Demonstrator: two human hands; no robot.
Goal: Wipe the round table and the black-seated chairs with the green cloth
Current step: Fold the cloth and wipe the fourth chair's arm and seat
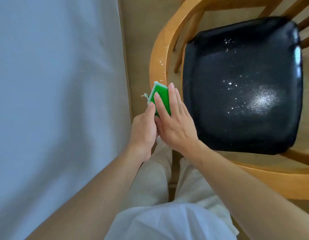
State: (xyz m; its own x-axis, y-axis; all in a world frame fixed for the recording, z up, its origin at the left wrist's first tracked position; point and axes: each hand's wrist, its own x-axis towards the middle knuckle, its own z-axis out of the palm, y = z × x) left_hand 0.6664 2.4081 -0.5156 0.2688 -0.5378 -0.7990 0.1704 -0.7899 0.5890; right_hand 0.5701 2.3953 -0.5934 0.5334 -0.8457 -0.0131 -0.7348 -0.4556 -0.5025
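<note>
Cloth first: green cloth (pixel 160 99), folded to a small pad with a pale edge, held up between both hands beside the curved wooden rail of the chair (pixel 157 66), at or just short of the rail; contact cannot be told. Left hand (pixel 143 130) grips the lower end, thumb and fingers curled round it. Right hand (pixel 174 122) lies flat on the green face, fingers straight, pressing and not curled.

Black seat (pixel 242 84) just to the right of the hands. White specks and droplets scattered over it, plus a dull hazy patch near the front right. More specks on the wooden rail above the cloth.

Progress, as a judgement: seat and rail both look unwiped or only sprayed, so this chair's cleaning is early. The cloth seems to be being folded or readied, not dragged over a surface. No other chair shows, so those cannot be scored.

Pale grey-blue surface (pixel 55 92) fills the left side; could be a covered tabletop, but its outline runs straight here and the round table cannot be confirmed, nor its state.

Hidden or cut off: chair back and far legs run out of frame top right; underside of the cloth and the left fingertips are behind the right hand. Light trousers and pale floor below.
</note>
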